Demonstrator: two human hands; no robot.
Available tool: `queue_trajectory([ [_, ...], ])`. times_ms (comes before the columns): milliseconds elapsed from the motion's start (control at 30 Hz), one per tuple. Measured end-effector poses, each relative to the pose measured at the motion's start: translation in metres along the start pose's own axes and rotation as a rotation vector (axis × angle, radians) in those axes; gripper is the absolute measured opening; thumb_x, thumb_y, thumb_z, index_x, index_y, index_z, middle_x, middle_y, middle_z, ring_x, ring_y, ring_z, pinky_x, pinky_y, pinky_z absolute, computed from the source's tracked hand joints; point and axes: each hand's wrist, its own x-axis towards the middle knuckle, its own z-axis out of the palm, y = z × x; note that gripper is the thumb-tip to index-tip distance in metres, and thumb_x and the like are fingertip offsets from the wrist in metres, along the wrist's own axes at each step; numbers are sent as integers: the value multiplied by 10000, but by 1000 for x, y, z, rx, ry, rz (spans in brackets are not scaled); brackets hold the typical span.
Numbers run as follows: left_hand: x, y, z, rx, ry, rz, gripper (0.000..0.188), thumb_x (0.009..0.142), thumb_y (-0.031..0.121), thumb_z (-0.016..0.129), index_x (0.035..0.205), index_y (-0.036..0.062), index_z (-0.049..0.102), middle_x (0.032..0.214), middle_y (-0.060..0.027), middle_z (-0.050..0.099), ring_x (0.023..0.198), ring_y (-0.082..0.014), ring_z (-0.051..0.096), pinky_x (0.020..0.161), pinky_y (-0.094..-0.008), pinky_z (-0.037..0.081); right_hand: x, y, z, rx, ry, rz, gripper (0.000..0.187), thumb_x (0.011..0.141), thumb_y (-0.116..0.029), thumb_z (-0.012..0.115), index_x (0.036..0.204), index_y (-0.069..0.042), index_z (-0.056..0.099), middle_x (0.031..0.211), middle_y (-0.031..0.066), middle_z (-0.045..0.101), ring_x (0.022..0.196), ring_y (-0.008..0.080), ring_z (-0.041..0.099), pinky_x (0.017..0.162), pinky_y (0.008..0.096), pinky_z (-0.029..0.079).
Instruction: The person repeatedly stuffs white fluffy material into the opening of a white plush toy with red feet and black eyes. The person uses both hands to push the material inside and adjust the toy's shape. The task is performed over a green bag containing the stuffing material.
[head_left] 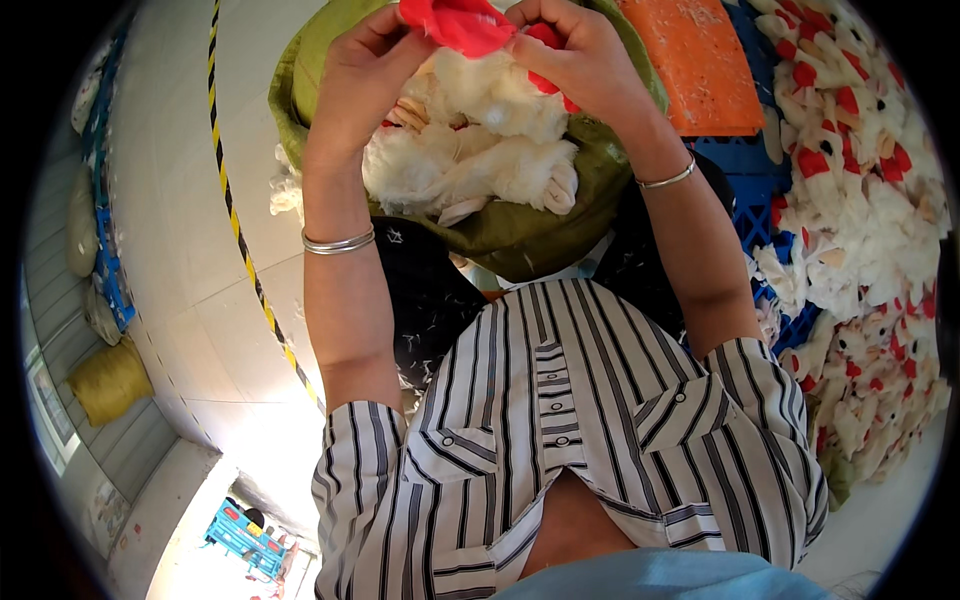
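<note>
Near the top edge of the head view, I hold a piece of red fabric (pixel 460 25) stretched between both hands. My left hand (pixel 372 80) pinches its left side between thumb and fingers. On the other side, my right hand (pixel 585 65) is closed at the fabric's right edge, with more red cloth showing under its fingers. Below both hands, an olive-green sack (pixel 520 240) stands open between my knees. White fluffy plush pieces (pixel 460 160) fill it, with bits of red and beige among them. The top of the red fabric is cut off by the frame.
An orange board (pixel 695 70) lies right of the sack, beside blue plastic crates (pixel 755 190). Heaps of white plush pieces with red parts (pixel 850 220) cover the far right. Black-and-yellow tape (pixel 240 235) runs along the floor at left. A yellow sack (pixel 110 382) sits by the left wall.
</note>
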Motion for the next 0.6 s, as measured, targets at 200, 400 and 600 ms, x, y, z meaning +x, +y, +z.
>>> queue_trajectory([
  [200, -5, 8, 15, -27, -36, 2, 256, 912, 78, 668, 1161, 17, 665, 933, -20, 683, 770, -76, 590, 688, -225, 479, -3, -13, 1, 59, 18, 110, 75, 884, -54, 632, 943, -24, 597, 696, -38, 523, 604, 38, 481, 534, 217, 385],
  [400, -3, 26, 29, 0, 40, -1, 197, 892, 151, 662, 1049, 32, 670, 786, -8, 670, 675, -53, 597, 593, -211, 436, -6, -3, 5, -85, 107, -184, 264, 854, -128, 761, 1062, -25, 635, 960, 12, 632, 830, 80, 581, 715, 238, 483],
  [600, -5, 20, 35, 16, -3, -2, 146, 892, 139, 680, 996, 37, 666, 796, 15, 671, 671, -9, 560, 576, -180, 415, -7, 8, 17, -319, 79, -142, 311, 769, -240, 814, 929, -47, 631, 849, 86, 575, 761, 246, 598, 665, 343, 489],
])
